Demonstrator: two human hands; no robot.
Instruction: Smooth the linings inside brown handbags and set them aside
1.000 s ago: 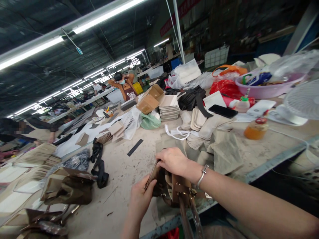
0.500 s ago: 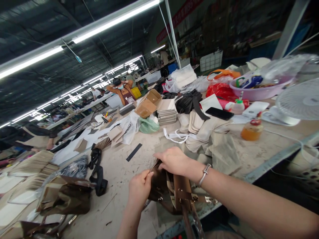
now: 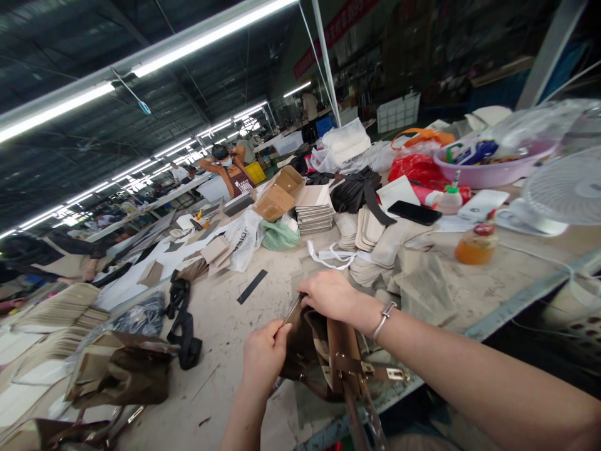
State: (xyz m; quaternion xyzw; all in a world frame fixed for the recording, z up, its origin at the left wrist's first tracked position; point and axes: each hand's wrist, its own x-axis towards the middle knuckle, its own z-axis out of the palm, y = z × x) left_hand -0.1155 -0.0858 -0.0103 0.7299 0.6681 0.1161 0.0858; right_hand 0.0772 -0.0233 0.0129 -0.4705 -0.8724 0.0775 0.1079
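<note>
A brown handbag (image 3: 342, 357) with leather straps and metal fittings lies at the front edge of the table. My left hand (image 3: 265, 351) pinches the bag's rim between thumb and fingers on its left side. Farther along the same rim, my right hand (image 3: 328, 297) is closed on the edge, its wrist wearing a metal bracelet. Between the two hands the rim looks stretched fairly straight. The bag's inside is partly visible, and its underside is hidden.
Another brown bag (image 3: 122, 376) and black straps (image 3: 185, 332) lie to the left. A dark strip (image 3: 252, 286) is ahead. On the right are a phone (image 3: 414, 213), a jar of amber liquid (image 3: 476, 245) and a fan (image 3: 570, 188). A co-worker (image 3: 232, 172) is beyond the table.
My right hand has shifted slightly right along the bag's rim, and more of the rim shows between the hands. My left hand stays nearly in place.
</note>
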